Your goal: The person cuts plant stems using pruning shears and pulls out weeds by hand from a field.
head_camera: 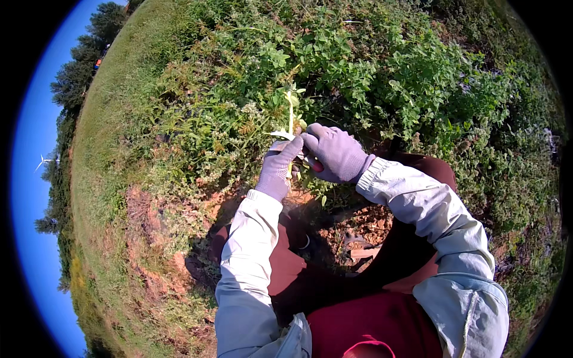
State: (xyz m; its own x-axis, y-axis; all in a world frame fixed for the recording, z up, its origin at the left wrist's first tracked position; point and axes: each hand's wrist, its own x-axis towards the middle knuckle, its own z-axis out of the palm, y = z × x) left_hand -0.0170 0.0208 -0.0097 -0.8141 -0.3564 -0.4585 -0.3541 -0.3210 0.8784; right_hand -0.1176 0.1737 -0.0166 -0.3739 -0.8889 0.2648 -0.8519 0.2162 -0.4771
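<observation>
In a grey-lilac knit glove, my left hand [280, 168] pinches a small white sheet-like piece [282, 134] between thumb and fingers. A pale yellow-green stem or strip [291, 117] rises upright from the same grip; which of the two it is, I cannot tell. My right hand [333, 152], gloved alike, is curled against the left thumb, its fingertips closed at the white piece. A pink-red patch shows by its thumb. The fingers hide much of what lies between the hands. Green leafy plants [349, 76] stand just beyond.
My bent knees in dark red-brown trousers [291, 268] frame a patch of reddish soil [367, 223] with a small flat piece of wood [365, 253]. Grass [107, 179] spreads left towards trees [74, 74] and a distant wind turbine [42, 162]. Low leafy growth [506, 179] lies right.
</observation>
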